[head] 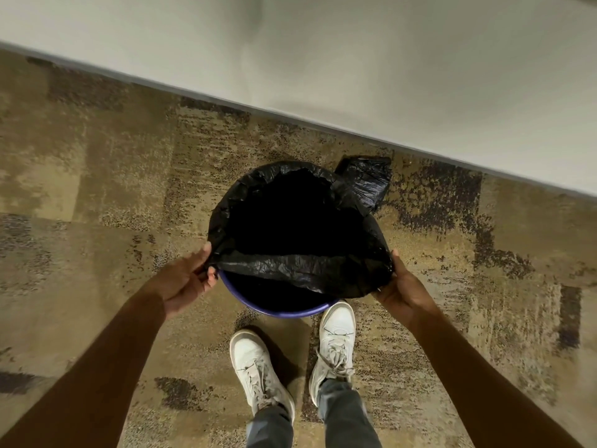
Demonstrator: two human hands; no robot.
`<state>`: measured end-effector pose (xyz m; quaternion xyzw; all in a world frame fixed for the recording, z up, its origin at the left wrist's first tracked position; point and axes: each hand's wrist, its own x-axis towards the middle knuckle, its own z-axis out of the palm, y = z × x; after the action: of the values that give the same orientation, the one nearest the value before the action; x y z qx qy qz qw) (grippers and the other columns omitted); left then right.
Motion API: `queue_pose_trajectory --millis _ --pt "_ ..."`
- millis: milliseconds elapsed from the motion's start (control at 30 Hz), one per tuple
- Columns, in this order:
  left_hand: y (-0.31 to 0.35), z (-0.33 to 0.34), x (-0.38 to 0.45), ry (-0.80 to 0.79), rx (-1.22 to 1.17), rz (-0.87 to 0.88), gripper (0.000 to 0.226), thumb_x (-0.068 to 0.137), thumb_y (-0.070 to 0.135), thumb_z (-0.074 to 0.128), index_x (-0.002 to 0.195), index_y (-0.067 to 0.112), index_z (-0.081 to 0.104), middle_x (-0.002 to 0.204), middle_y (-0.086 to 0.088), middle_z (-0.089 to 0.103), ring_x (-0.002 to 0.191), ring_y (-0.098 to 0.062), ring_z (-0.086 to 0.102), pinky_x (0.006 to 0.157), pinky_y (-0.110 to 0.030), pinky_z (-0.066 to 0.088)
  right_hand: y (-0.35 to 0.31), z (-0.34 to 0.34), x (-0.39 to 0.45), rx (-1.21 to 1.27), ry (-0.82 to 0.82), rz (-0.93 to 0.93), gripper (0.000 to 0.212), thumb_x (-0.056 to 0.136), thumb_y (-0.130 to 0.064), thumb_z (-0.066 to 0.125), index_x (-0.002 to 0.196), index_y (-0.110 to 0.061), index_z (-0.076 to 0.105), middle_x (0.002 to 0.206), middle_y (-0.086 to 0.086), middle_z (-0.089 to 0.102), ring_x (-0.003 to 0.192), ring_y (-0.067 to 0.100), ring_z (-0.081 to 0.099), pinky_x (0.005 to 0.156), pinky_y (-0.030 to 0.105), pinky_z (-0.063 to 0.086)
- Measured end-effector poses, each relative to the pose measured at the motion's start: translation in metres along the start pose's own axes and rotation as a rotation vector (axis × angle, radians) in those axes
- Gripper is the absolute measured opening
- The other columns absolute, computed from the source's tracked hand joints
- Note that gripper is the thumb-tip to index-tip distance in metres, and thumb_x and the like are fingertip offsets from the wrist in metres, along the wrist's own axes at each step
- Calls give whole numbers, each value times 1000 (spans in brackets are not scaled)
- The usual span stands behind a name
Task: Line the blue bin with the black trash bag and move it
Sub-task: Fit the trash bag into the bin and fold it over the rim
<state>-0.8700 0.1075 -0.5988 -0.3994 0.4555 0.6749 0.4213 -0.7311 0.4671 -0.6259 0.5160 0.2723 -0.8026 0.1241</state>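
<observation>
A round blue bin (281, 311) stands on the carpet in front of my feet. A black trash bag (307, 270) sits in it, its edge folded over the far and side rim. Along the near side the bag's edge hangs inside, leaving the blue rim bare. A loose flap of the bag (365, 182) sticks out at the far right. My left hand (185, 279) pinches the bag's edge at the left rim. My right hand (399, 286) holds the bag against the right side of the bin.
A pale wall with a grey baseboard (290, 114) runs diagonally just beyond the bin. Patterned tan and dark carpet (113, 189) spreads left and right. My white shoes (336, 337) stand right behind the bin, the right toe touching its base.
</observation>
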Motion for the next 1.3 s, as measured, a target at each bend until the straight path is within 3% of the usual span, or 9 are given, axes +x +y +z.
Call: queue_pose_trajectory --millis 100,167,267,367,533,700,1000,1167,1300 --pt "-12 -8 -7 -47 99 -31 20 79 15 64 96 5 62 80 -6 59 58 -8 57 52 -20 54 11 -8 -6 5 -90 -2 43 96 -47 49 114 -15 71 115 10 73 108 23 70 84 37 60" --pt "-21 -14 -10 -53 128 -58 19 77 10 63 94 3 61 78 -7 56 58 -10 58 52 -22 54 19 -12 -10 28 -131 11 35 92 -44 55 103 -16 75 93 7 73 85 17 72 84 35 58" --pt "-36 -23 -11 -40 153 -101 24 78 8 62 100 0 57 79 -11 55 62 -15 59 54 -25 56 33 -18 -14 33 -135 61 15 83 -26 72 92 -15 69 69 -4 58 54 5 55 84 34 56" --pt "-45 -28 -10 -15 140 -85 12 79 8 62 88 3 55 78 -12 55 63 -17 60 56 -27 57 40 -16 -16 4 -102 68 20 77 -24 77 90 -14 66 76 -2 64 58 8 61 76 34 57" --pt "-46 -27 -5 32 94 -39 2 86 4 58 86 4 56 74 -11 55 58 -16 62 56 -28 58 28 9 -17 -164 -32 9 31 78 -44 74 92 -17 71 77 -2 68 67 12 64 67 31 54" --pt "-46 -29 -9 -24 125 -80 15 76 7 65 87 3 56 74 -10 60 63 -18 65 62 -31 60 19 23 -17 -214 -21 8 20 74 -24 77 92 -17 72 80 -1 64 65 10 59 61 27 52" --pt "-67 -33 -13 -18 286 -166 7 83 -5 61 79 1 60 68 -14 65 63 -21 67 62 -31 59 41 -11 -22 -121 -26 81 13 82 -15 65 95 -15 64 76 -3 58 56 6 52 48 20 43" --pt "-75 -29 -5 77 407 -116 6 87 -8 58 84 -4 61 78 -18 67 70 -23 68 62 -30 57 49 -11 -18 -165 21 84 12 86 -10 59 92 -13 69 74 -1 63 53 8 52 46 21 42" --pt "-80 -19 -1 67 359 -139 6 87 -9 56 92 -8 58 86 -20 73 69 -24 74 61 -30 59 55 -14 -14 -160 95 60 18 98 -7 48 95 -10 66 76 3 65 50 9 52 43 21 42"
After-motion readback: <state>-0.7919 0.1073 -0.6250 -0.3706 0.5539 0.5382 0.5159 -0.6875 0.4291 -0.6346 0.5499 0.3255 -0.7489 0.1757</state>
